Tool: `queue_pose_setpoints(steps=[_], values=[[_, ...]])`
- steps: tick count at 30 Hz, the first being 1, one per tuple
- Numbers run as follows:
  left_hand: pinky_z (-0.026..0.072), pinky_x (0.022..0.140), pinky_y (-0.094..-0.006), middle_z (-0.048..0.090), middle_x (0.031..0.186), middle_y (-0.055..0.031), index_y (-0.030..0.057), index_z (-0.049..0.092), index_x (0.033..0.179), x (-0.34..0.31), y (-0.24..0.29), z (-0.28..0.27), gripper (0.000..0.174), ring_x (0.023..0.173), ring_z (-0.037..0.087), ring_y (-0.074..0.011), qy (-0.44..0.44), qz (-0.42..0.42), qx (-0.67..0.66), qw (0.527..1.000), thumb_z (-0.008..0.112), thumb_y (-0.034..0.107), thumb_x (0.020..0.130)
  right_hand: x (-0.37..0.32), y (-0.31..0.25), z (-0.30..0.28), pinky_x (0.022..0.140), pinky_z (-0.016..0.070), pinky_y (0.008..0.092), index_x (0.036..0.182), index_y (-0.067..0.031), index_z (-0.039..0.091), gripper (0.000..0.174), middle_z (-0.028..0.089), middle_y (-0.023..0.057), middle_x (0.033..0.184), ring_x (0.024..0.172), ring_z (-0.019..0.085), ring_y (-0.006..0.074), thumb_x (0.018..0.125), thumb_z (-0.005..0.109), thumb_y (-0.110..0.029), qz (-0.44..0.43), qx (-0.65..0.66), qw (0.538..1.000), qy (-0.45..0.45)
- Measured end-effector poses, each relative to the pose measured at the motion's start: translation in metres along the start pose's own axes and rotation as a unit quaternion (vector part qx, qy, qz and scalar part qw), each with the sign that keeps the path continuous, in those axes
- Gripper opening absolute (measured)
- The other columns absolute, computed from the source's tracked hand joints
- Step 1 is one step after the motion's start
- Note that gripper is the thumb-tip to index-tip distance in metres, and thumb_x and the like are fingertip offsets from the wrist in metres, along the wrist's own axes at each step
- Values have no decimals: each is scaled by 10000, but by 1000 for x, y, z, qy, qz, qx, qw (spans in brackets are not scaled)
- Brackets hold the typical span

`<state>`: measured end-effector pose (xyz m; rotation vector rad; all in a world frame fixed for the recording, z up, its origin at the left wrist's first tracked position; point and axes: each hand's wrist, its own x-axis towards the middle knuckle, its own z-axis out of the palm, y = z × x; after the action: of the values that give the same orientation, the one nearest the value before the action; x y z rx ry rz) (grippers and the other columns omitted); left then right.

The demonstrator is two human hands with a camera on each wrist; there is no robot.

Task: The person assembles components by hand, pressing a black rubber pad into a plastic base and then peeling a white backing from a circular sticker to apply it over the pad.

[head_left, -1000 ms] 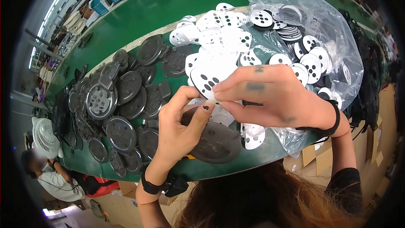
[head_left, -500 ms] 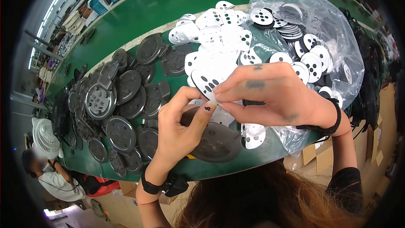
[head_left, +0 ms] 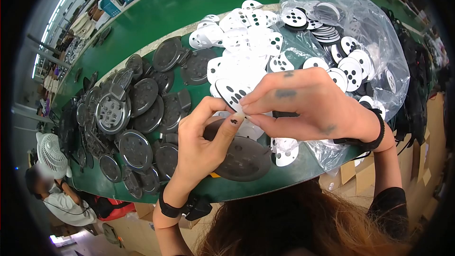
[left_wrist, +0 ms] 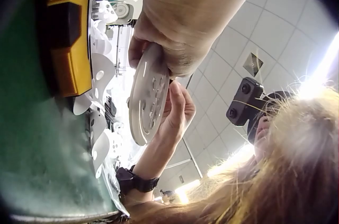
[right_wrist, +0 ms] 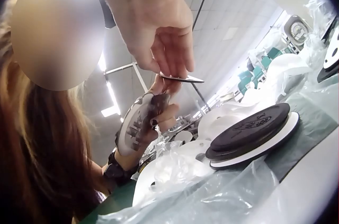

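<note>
My left hand (head_left: 201,144) grips a dark round plastic disc (head_left: 246,159) by its edge, low over the near side of the table. In the left wrist view this disc (left_wrist: 149,97) stands nearly on edge, with small raised bumps on one face. My right hand (head_left: 303,104) pinches a thin white disc (head_left: 231,94) with dark oval holes and a dark rim, held tilted. The left thumb and the right fingertips meet at the white disc's lower edge. From the right wrist, this thin disc (right_wrist: 183,79) appears nearly edge-on beneath the right fingers.
Dark discs (head_left: 136,149) pile up on the left of the green table (head_left: 189,4). White sheets with holes (head_left: 237,38) lie heaped beyond the hands. A clear plastic bag (head_left: 379,33) with several white-faced discs spreads to the right. Another person (head_left: 66,204) and a white fan (head_left: 51,154) are far left.
The white disc has tilted slightly in the right fingers, showing a narrower face. Both hands stay in nearly the same place.
</note>
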<state>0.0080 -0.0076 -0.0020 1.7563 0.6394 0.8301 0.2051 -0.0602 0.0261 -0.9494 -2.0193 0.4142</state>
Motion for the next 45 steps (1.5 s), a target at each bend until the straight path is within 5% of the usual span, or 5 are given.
queue_pose_setpoints(steps=[30,38,45], values=[[431,564,-184,619,690,-41,-10,533,864,0,-5,0,140,649,564,-44,2,19,-1,1000,632,86,842,-1,1,0,529,461,344,748,8,593,85,558,83,776,594,573,275,740,628,-68,1,13,1000,-21],[446,567,-194,639,761,-50,-18,532,885,0,-2,5,125,651,572,-50,22,42,-17,999,624,46,829,-4,-6,12,493,480,304,740,-40,559,103,536,37,775,610,569,204,691,645,-69,-15,-144,988,46],[421,546,-180,646,702,-49,-12,522,905,-3,-2,0,139,609,532,-33,13,10,-3,1000,610,74,841,0,-7,4,504,471,321,755,-22,553,95,561,62,782,613,573,262,707,631,-50,11,-57,998,27]])
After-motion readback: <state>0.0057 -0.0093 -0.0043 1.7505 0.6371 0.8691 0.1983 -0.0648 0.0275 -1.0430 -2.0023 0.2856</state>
